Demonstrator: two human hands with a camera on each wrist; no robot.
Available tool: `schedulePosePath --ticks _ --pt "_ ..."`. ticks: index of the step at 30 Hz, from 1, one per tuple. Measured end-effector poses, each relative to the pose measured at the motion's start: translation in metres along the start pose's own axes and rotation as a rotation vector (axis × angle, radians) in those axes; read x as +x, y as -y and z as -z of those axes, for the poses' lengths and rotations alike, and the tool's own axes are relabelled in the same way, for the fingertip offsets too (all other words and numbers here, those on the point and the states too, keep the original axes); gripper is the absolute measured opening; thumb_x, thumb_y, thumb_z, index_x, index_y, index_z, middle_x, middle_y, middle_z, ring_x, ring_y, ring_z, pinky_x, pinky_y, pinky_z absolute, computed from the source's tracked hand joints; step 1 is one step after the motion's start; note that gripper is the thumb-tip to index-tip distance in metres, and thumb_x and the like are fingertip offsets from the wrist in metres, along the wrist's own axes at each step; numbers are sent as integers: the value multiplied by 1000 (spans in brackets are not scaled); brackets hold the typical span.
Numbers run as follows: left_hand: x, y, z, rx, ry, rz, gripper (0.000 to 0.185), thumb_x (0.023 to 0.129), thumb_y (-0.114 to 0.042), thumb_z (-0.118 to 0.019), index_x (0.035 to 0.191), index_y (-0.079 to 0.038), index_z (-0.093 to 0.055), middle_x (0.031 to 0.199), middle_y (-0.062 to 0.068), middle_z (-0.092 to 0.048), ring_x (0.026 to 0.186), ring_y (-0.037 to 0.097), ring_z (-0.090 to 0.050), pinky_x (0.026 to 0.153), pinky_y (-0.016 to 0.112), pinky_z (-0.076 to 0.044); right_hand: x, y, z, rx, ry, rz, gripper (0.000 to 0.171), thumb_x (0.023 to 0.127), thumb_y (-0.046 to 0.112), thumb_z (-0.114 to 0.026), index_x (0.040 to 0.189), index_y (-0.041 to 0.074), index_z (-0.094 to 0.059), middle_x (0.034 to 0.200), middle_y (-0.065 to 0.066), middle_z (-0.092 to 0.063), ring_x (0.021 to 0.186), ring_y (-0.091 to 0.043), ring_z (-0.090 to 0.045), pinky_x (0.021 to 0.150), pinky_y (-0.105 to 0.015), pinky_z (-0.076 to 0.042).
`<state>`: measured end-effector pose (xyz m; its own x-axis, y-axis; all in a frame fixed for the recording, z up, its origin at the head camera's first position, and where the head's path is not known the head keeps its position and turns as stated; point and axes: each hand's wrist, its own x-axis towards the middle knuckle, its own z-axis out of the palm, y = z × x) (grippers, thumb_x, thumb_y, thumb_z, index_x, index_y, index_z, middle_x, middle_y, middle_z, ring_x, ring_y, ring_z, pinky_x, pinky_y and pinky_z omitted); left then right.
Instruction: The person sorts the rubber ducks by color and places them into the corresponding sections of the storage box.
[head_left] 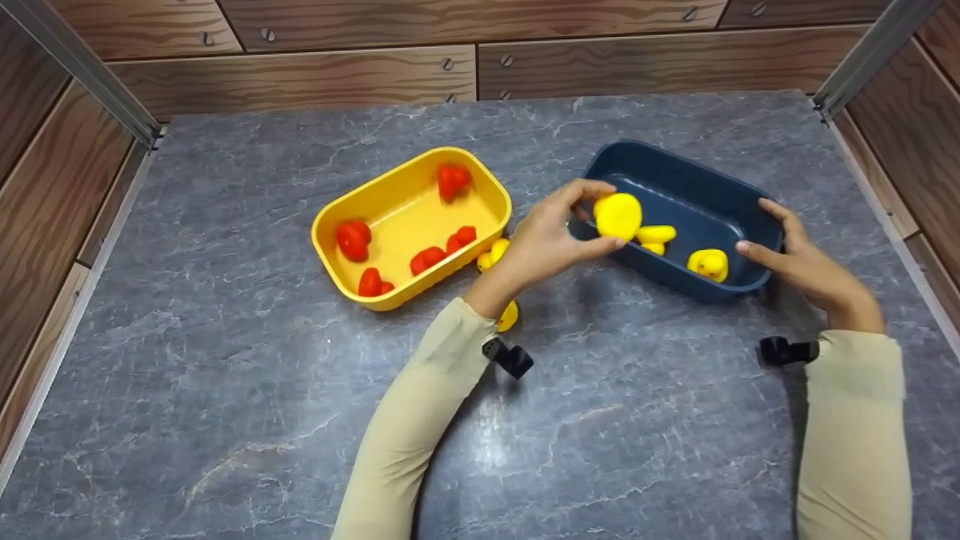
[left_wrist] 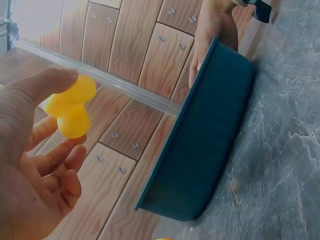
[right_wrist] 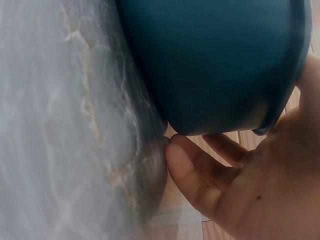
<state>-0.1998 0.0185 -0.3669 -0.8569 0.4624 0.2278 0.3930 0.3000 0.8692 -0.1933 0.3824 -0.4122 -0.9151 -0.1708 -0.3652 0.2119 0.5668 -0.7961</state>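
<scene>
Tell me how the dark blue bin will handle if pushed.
The dark blue bin looks stiff: its walls show no bend at the right grip. Wide and low, it seems likelier to slide than tip. The yellow toys lying loose inside may shift.

Two bins: one yellow bin (head_left: 341,283), left of centre, and one dark blue bin (head_left: 690,282), right of centre. In the yellow one, five red toys (head_left: 353,240) show — two sit close together at its lower right. Five yellow toys (head_left: 619,217) can be made out — one raised, two inside the blue bin, two mid-frame, partly hidden. Two hands, a left hand (head_left: 551,238) and a right hand (head_left: 817,271); two sleeves (head_left: 420,405); two black wrist cameras (head_left: 516,361).
</scene>
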Motion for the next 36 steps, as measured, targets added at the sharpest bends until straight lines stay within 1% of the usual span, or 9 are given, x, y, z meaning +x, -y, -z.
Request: schedulePosePath --ticks 6,9,13,16,18,20,24,27,36 --pt "13 1 -3 6 -12 78 58 81 -33 -78 131 -18 -54 126 -3 -59 107 16 -55 91 20 -45 0 1 0 -7 -10 1 85 100 36 -48 152 28 18 155 -23 24 141 -47 -1 101 -8 -25" --pt "19 1 -3 27 -1 121 59 81 -33 -77 132 -19 -52 127 -4 -58 109 14 -54 93 20 -45 2 3 -1 -8 -6 -9 87 100 37 -49 152 26 20 155 -24 26 142 -48 3 118 -30 -16" --pt "27 1 -3 55 -9 134 60 81 -34 -78 133 -18 -52 129 -4 -58 109 11 -54 92 15 -43 3 4 -2 1 -7 -12 88 100 37 -49 152 24 21 154 -24 29 141 -50 7 116 -58 -4" --pt "32 4 -3 66 -27 143 60 81 -34 -78 133 -18 -52 129 -3 -58 110 11 -55 94 15 -43 2 3 -2 8 -3 3 86 100 35 -48 152 25 19 154 -23 27 142 -47 5 119 -35 -14" --pt "34 7 -5 67 -43 164 59 81 -35 -77 133 -20 -52 130 -4 -58 111 11 -55 95 17 -44 1 2 -2 9 -3 12 85 100 34 -48 152 26 18 155 -22 26 142 -45 3 112 -18 -20" --pt "37 11 -7 68 -64 184 59 81 -36 -77 133 -21 -52 130 -4 -58 110 11 -56 95 17 -44 0 2 -1 14 -3 19 84 100 34 -48 152 27 17 155 -22 25 142 -44 2 105 -10 -21" --pt "42 18 -13 81 -106 233 59 81 -40 -76 133 -23 -53 132 -5 -58 109 9 -56 91 16 -44 -1 3 0 19 -9 0 86 99 38 -50 152 30 17 155 -20 29 143 -45 7 119 -34 -9" --pt "45 22 -16 91 -143 254 59 81 -41 -76 133 -25 -54 131 -6 -59 109 9 -56 90 16 -44 -1 4 0 21 -8 -16 88 98 40 -52 152 31 17 155 -19 30 143 -45 8 118 -53 -3" --pt "48 24 -23 147 -188 259 58 80 -45 -75 132 -27 -54 129 -10 -60 109 7 -55 90 19 -43 1 4 -1 31 -11 -17 90 97 40 -53 152 28 18 154 -19 32 143 -46 12 116 -58 -1"
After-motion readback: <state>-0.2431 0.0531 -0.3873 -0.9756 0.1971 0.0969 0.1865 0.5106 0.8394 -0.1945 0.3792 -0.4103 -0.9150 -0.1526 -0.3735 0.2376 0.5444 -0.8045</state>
